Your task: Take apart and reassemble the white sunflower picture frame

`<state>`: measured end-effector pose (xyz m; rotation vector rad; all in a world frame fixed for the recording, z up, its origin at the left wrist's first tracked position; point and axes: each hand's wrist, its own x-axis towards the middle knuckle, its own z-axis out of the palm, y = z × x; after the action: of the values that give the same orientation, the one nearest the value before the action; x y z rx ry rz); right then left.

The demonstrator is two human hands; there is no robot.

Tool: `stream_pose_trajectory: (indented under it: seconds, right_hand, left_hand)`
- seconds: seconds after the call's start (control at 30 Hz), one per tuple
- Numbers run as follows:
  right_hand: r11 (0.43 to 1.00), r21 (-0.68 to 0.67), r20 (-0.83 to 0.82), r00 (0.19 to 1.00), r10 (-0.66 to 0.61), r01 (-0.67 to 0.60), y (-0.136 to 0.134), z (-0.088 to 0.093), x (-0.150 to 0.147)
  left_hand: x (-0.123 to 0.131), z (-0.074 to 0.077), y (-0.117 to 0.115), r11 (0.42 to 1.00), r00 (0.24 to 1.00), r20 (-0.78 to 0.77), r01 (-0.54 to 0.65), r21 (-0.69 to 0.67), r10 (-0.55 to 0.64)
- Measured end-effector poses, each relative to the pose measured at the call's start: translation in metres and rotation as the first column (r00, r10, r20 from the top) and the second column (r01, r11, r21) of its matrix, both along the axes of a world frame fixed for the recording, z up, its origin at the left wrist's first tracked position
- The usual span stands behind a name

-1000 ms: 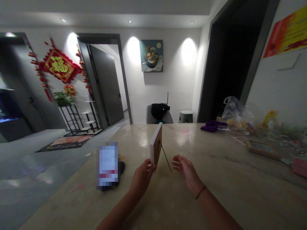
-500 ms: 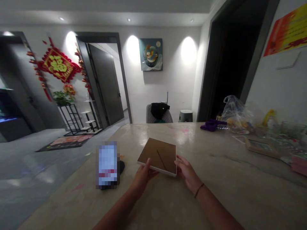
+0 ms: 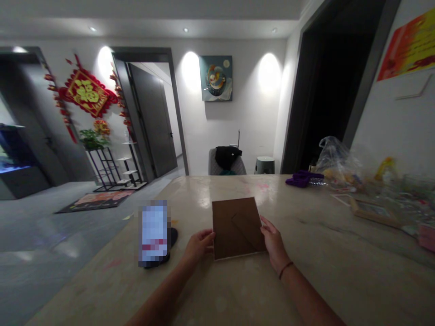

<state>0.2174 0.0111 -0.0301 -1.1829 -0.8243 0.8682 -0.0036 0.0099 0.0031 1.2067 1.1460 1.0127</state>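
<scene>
Between my hands is a picture frame [image 3: 238,244], its brown back towards me and a thin pale edge round it. A slanted flap, like a stand leg, shows faintly on the back. My left hand [image 3: 200,245] grips the left edge with the fingertips. At the right edge my right hand [image 3: 274,242], with a dark band on its wrist, is closed on the frame. The side facing away is hidden. Whether the lower edge touches the marble-look table [image 3: 231,294] I cannot tell.
Left of the frame a phone-like screen [image 3: 153,233], pixelated, stands on a dark base. On the right lie a wooden frame [image 3: 375,213], a purple cloth [image 3: 302,178], a clear plastic bag [image 3: 336,165] and a pink item [image 3: 426,237]. A chair [image 3: 213,163] stands beyond the far edge.
The picture frame has turned and tipped up, so its back faces me more squarely. Its left edge moved right. My left hand shifted from the front edge to the left edge.
</scene>
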Motion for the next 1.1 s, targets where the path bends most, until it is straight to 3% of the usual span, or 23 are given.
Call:
stream_pose_trajectory:
  seconds: [0.2,0.37,0.47,0.8,1.0,1.1]
  right_hand:
    - [0.994,0.063,0.14,0.985,-0.1,0.092,0.002,-0.006,-0.002]
    - [0.995,0.061,0.163,0.983,-0.085,0.076,0.003,-0.01,-0.004]
    - [0.995,0.061,0.172,0.981,-0.087,0.077,0.002,-0.012,-0.005]
    - [0.995,0.031,0.263,0.96,-0.097,0.092,0.003,-0.015,0.002]
    - [0.991,0.02,0.288,0.948,-0.133,0.133,0.004,-0.017,0.002]
    - [0.989,0.004,0.289,0.946,-0.146,0.151,0.004,-0.017,0.002]
  left_hand:
    - [0.003,0.013,-0.007,0.999,0.956,-0.291,-0.03,0.01,0.032]
    - [-0.001,0.021,-0.014,0.994,0.92,-0.384,0.051,-0.095,-0.084]
    - [-0.002,0.023,-0.016,0.992,0.901,-0.422,0.052,-0.114,-0.095]
    - [-0.006,0.014,-0.013,0.971,0.947,-0.251,0.158,-0.181,-0.201]
    - [-0.002,0.004,-0.008,0.987,0.98,-0.195,-0.005,-0.162,-0.027]
    - [0.0,0.0,-0.006,0.995,0.988,-0.154,0.0,-0.103,-0.016]
